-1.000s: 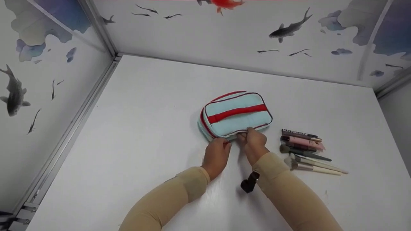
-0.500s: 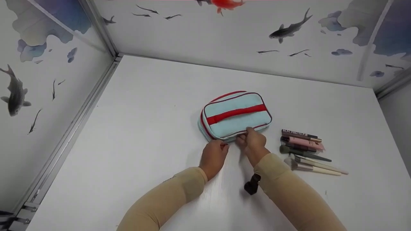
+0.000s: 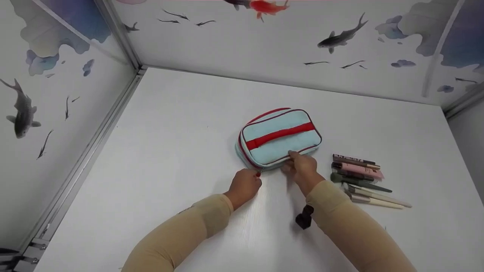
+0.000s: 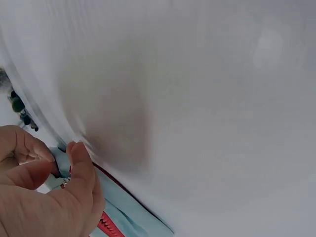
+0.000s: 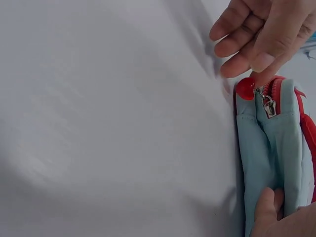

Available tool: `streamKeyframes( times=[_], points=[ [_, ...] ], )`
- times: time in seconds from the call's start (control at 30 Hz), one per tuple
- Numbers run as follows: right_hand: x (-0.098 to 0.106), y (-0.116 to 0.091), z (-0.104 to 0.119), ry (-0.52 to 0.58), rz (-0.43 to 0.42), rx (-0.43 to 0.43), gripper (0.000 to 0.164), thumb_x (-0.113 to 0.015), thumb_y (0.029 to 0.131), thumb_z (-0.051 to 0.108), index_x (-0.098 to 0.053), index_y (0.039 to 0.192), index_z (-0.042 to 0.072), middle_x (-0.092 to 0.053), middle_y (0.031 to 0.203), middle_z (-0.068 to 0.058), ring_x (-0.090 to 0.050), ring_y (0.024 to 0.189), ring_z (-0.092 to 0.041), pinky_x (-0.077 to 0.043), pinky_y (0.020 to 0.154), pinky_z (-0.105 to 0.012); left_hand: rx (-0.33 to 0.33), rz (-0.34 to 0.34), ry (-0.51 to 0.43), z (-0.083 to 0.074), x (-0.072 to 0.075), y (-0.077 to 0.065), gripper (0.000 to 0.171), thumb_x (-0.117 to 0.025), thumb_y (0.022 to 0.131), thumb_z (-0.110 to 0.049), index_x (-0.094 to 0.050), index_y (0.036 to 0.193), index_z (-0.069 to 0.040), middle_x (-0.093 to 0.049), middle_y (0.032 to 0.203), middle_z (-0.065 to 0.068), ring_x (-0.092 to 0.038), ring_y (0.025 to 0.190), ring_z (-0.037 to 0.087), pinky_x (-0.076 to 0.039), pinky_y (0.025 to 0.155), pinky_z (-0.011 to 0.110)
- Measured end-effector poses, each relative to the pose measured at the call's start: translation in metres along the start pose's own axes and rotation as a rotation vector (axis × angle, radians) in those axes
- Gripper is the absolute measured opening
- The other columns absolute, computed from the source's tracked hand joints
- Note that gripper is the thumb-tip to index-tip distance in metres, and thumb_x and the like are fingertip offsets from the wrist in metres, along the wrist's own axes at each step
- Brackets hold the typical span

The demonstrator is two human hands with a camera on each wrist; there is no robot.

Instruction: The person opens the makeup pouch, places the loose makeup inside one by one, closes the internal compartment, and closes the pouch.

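A light blue cosmetic bag [image 3: 272,151] with a red handle strap and dark red piping lies on the table. At its near left corner, my left hand [image 3: 244,185] pinches the zipper pull, whose red bead [image 5: 245,89] shows beside the fingertips in the right wrist view. Red zipper teeth [image 5: 277,91] run past the metal slider [image 5: 269,106]. My right hand [image 3: 305,169] grips the bag's near edge, thumb on top and the other fingers partly hidden against the side. In the left wrist view, my left fingers [image 4: 81,190] curl over the zip.
Right of the bag, several makeup items lie in a row: slim dark tubes [image 3: 353,159], a pink tube [image 3: 359,170], a green-handled brush [image 3: 363,182] and pale-handled brushes [image 3: 382,204]. A black wrist camera [image 3: 304,218] hangs below the right sleeve. Fish-patterned panels [image 3: 227,41] border the white table [image 3: 170,124].
My left hand has moved left and slightly toward me along the bag's near side, pinching the zipper pull. My right hand keeps its grip; the bag is nearly where it was.
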State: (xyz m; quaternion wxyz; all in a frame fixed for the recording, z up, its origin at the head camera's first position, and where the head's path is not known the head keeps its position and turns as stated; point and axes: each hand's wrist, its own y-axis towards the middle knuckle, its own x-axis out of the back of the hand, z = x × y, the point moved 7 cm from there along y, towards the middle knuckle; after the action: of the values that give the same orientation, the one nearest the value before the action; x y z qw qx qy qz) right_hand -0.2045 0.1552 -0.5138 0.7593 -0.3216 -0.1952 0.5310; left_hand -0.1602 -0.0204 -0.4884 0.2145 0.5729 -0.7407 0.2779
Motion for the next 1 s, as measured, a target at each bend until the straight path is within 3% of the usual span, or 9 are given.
streamKeyframes(
  times=[0.13,0.3,0.4,0.47,0.57,0.7,0.83,1.0],
  points=[
    [0.004,0.002,0.003,-0.070,0.021,0.014,0.032,-0.058,0.096,0.016,-0.046,0.122,0.002,-0.057,0.091,-0.007,-0.056,0.075,-0.014,-0.050,0.076,-0.028,0.051,0.004,-0.017,0.008,0.012,0.005,0.020,-0.049,0.087,0.001,-0.067,0.079,0.000,-0.050,0.069,-0.002,-0.042,0.071,0.015,-0.043,0.069,0.033],
    [0.010,0.004,0.007,-0.195,0.074,0.029,0.035,-0.058,0.096,0.016,-0.046,0.124,0.000,-0.058,0.091,-0.007,-0.060,0.076,-0.012,-0.053,0.074,-0.025,0.201,0.019,0.058,0.030,0.039,0.015,0.021,-0.048,0.090,-0.003,-0.060,0.072,-0.001,-0.050,0.070,0.002,-0.046,0.070,0.017,-0.046,0.069,0.034],
    [0.015,0.007,0.012,-0.259,0.105,0.036,0.035,-0.059,0.096,0.016,-0.048,0.124,-0.001,-0.059,0.088,-0.005,-0.059,0.076,-0.012,-0.052,0.072,-0.025,0.257,0.017,0.104,0.038,0.058,0.022,0.022,-0.048,0.092,-0.006,-0.067,0.091,0.007,-0.065,0.090,0.012,-0.060,0.088,0.024,-0.050,0.084,0.039],
    [0.018,0.008,0.014,-0.291,0.132,0.038,0.036,-0.059,0.096,0.015,-0.047,0.125,-0.002,-0.059,0.088,-0.004,-0.057,0.077,-0.012,-0.051,0.073,-0.025,0.272,0.006,0.103,0.041,0.069,0.028,0.027,-0.048,0.093,-0.008,-0.067,0.105,0.009,-0.067,0.105,0.017,-0.061,0.102,0.029,-0.049,0.092,0.042],
    [0.023,0.010,0.018,-0.318,0.158,0.043,0.039,-0.059,0.095,0.014,-0.046,0.128,-0.002,-0.059,0.091,-0.005,-0.056,0.079,-0.013,-0.051,0.075,-0.026,0.269,-0.018,0.051,0.040,0.081,0.038,0.029,-0.048,0.093,-0.009,-0.067,0.108,0.008,-0.066,0.110,0.018,-0.061,0.103,0.030,-0.049,0.091,0.042],
    [0.029,0.011,0.021,-0.337,0.175,0.044,0.041,-0.059,0.095,0.014,-0.044,0.130,-0.002,-0.059,0.095,-0.005,-0.057,0.081,-0.013,-0.052,0.074,-0.025,0.255,-0.054,-0.043,0.037,0.085,0.052,0.025,-0.052,0.096,-0.014,-0.068,0.105,0.003,-0.066,0.105,0.013,-0.057,0.094,0.023,-0.049,0.086,0.038],
    [0.032,0.011,0.019,-0.342,0.175,0.037,0.040,-0.060,0.095,0.015,-0.045,0.128,-0.002,-0.060,0.093,-0.006,-0.058,0.080,-0.014,-0.053,0.075,-0.026,0.270,-0.064,-0.103,0.035,0.081,0.067,0.026,-0.055,0.098,-0.021,-0.067,0.107,0.000,-0.064,0.105,0.009,-0.054,0.095,0.020,-0.048,0.088,0.036],
    [0.029,0.007,0.016,-0.332,0.162,0.032,0.040,-0.062,0.095,0.016,-0.048,0.126,-0.003,-0.061,0.093,-0.007,-0.059,0.080,-0.016,-0.054,0.075,-0.028,0.298,-0.052,-0.110,0.033,0.076,0.084,0.029,-0.055,0.098,-0.023,-0.066,0.114,-0.001,-0.065,0.111,0.009,-0.056,0.101,0.022,-0.048,0.092,0.037]
  ],
)
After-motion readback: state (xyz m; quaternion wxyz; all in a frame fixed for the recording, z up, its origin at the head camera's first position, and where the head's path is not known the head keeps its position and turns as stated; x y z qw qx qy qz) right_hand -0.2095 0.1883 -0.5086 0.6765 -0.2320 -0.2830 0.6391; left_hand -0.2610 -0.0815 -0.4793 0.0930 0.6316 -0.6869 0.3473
